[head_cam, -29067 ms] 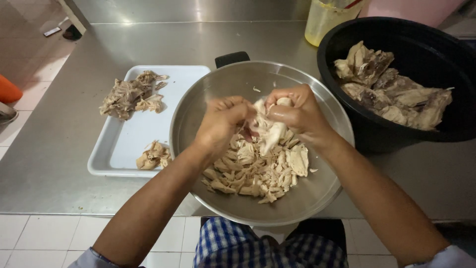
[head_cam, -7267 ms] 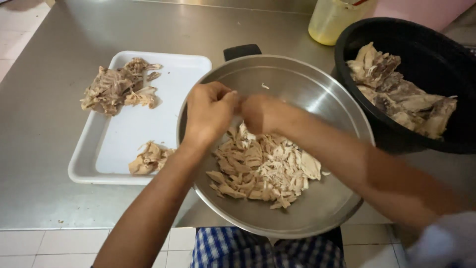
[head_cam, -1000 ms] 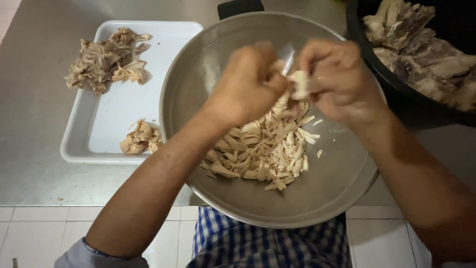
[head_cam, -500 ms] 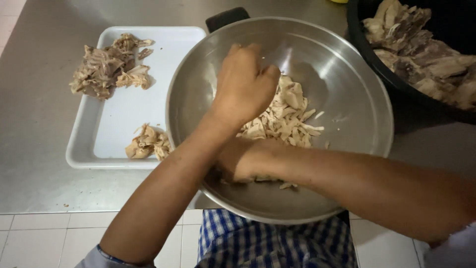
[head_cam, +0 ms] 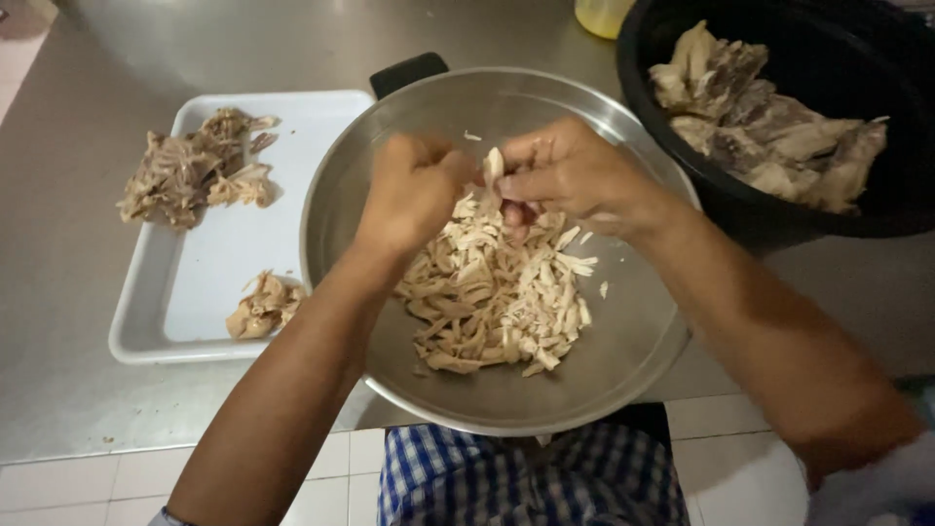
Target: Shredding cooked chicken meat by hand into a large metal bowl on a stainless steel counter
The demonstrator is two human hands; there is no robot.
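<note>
A wide steel bowl (head_cam: 623,341) sits at the counter's front edge with a heap of pale shredded chicken (head_cam: 492,292) in it. Both my hands hover over the bowl's far half. My left hand (head_cam: 409,190) and my right hand (head_cam: 570,175) pinch one strip of cooked chicken (head_cam: 493,166) between their fingertips, just above the heap.
A white tray (head_cam: 195,302) to the left holds a pile of skin and bones (head_cam: 190,175) and a smaller scrap pile (head_cam: 261,307). A black tub (head_cam: 682,195) at the right holds large cooked chicken pieces (head_cam: 769,127). A yellow container (head_cam: 602,14) stands behind. The steel counter (head_cam: 58,409) ends at a tiled edge.
Half a second ago my right arm reached across the bowl's near side, under my left. It has swung back up, and both hands now meet on a strip over the heap.
</note>
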